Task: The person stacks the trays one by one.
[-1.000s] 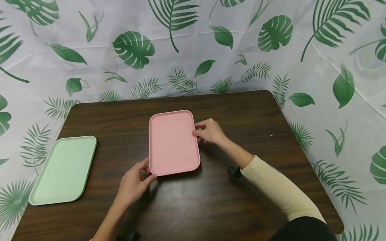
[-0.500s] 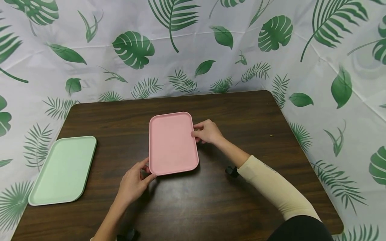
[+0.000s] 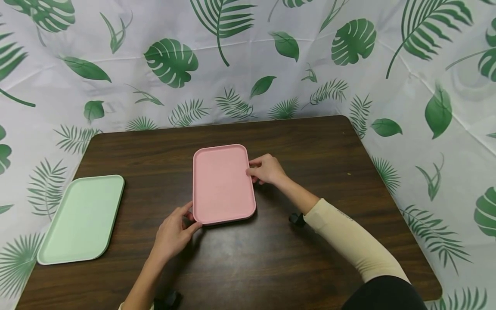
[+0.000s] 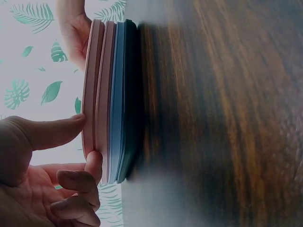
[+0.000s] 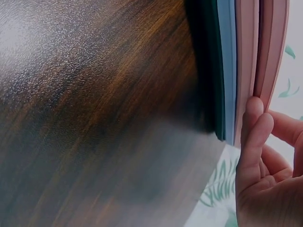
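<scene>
A pink tray (image 3: pixel 222 185) tops a stack on the table. In the left wrist view the stack's edges show the top pink tray (image 4: pixel 91 85), a second pink tray (image 4: pixel 104 85), a blue tray (image 4: pixel 117 85) and a dark tray (image 4: pixel 131 85) at the bottom. My left hand (image 3: pixel 172 234) pinches the top tray at its near left corner, thumb on the rim, a fingertip at the seam below it. My right hand (image 3: pixel 268 169) grips the right edge; in the right wrist view its fingertips (image 5: pixel 254 105) lie at the seam between the pink trays.
A light green tray (image 3: pixel 83 219) lies at the left of the dark wooden table (image 3: pixel 310 142). Behind and beside the table hangs a white leaf-print cloth (image 3: pixel 248 51). A small yellow speck (image 3: pixel 349 174) is on the table at right.
The top pink tray has come down slightly at its far and right edges, and the right hand has moved a little left with it. The left hand keeps its hold; the green tray is still.
</scene>
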